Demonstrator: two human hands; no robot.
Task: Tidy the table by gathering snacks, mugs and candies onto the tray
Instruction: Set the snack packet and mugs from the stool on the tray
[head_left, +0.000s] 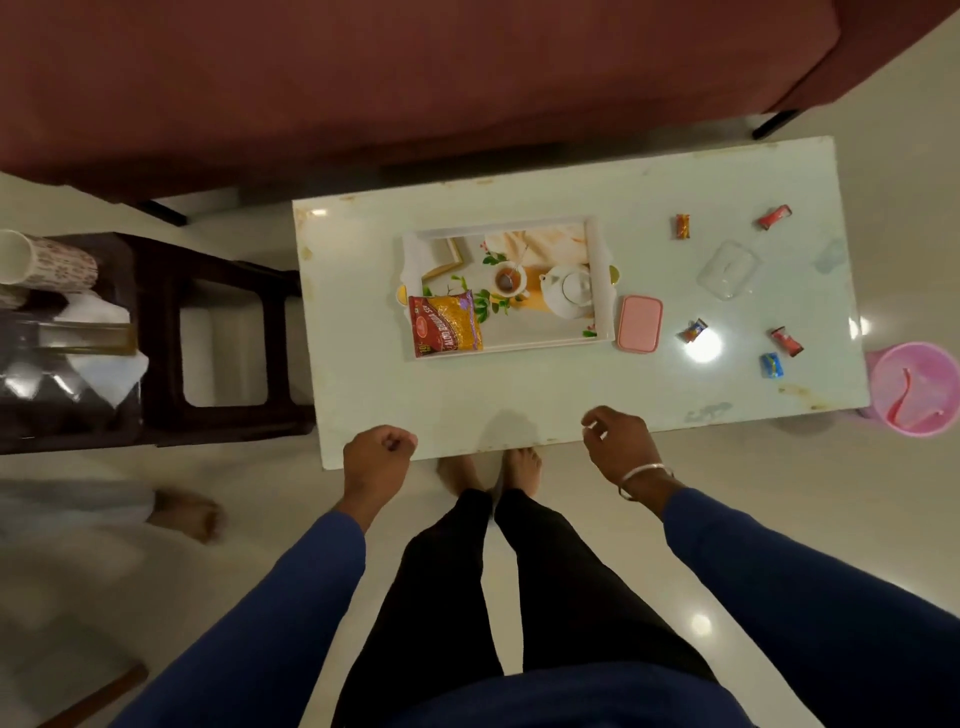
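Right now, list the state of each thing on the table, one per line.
Tray: flat on the table, holding only the snack packet.
Snack packet: lying flat in the tray's near left corner.
Pink box: lid on, beside the tray.
Clear container: on the table, looks empty.
Five candies: wrapped, scattered off the tray.
Both hands: empty.

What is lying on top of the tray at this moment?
Only one real item: the red and yellow snack packet, on the near left corner of the tray, partly over its rim. The teapot and cup are printed on the tray. The print under the packet is hidden.
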